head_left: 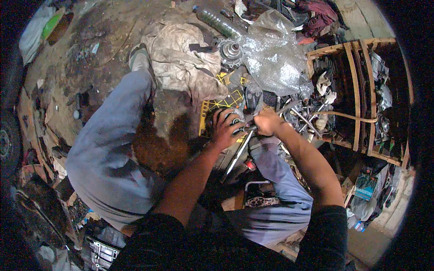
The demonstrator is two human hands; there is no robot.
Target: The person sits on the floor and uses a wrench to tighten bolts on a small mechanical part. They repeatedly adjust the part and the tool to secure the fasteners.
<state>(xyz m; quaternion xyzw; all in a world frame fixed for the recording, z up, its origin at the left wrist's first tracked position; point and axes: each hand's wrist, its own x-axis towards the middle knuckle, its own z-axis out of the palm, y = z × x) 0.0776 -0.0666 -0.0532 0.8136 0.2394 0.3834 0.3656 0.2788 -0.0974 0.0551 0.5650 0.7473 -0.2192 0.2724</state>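
Note:
My left hand (pixel 224 129) curves its fingers over a dark round machine part (pixel 210 121), steadying it; much of the part is hidden under the palm and fingers. Close beside it, my right hand (pixel 267 122) is closed in a fist around a grey metal bar (pixel 285 108), whose end sticks out to the upper right. Just below both hands, a long shiny metal rod (pixel 238 154) slants down to the left. A yellow plastic crate (pixel 203 118) lies beneath the work. Grey metal brackets (pixel 254 100) stand just beyond my hands.
A stained cloth (pixel 176 58) lies ahead, next to a round metal housing (pixel 230 52). Bubble wrap (pixel 275 54) and a plastic bottle (pixel 217 21) are at the far side. A wooden slatted crate (pixel 356 99) with metal parts stands right. My legs (pixel 108 144) flank the work.

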